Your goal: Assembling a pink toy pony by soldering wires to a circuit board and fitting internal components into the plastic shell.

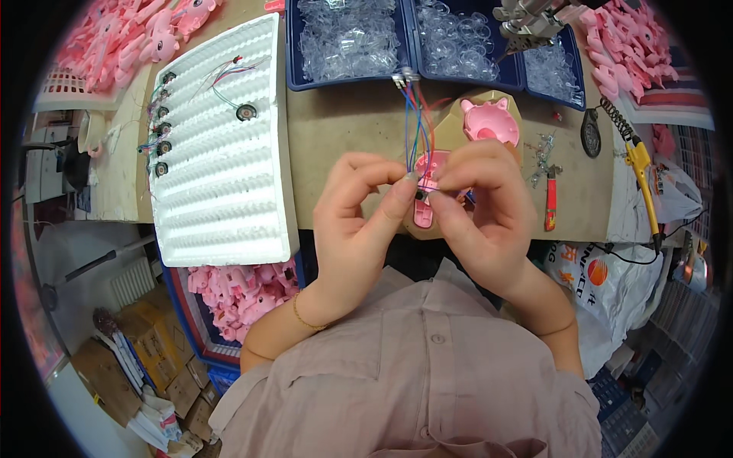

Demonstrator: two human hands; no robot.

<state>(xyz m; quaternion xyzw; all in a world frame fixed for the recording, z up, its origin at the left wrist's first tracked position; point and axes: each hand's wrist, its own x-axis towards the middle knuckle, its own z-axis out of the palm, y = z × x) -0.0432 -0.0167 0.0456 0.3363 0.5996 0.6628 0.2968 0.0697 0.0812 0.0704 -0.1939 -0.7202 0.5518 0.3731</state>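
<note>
In front of my chest, both hands come together over a small pink plastic toy shell (422, 219) at the table's near edge. Thin coloured wires (416, 130), blue, red and green, run away from my fingers to whitish ends lying near the blue trays. My left hand (353, 225) is closed, thumb and forefinger pinching the wires. Opposite it, my right hand (492, 217) pinches a thin dark wire between thumb and forefinger. The fingers partly cover the shell and the small parts in it. Just beyond my right hand lies a pink eared toy head half (490, 120), hollow side up.
Left stands a white foam tray (221, 179) with several small wired speakers (246, 113). Blue trays (347, 82) of clear plastic parts line the back, beneath a metal machine head (534, 19). At right are a red-handled tool (550, 202) and a yellow soldering iron (643, 179).
</note>
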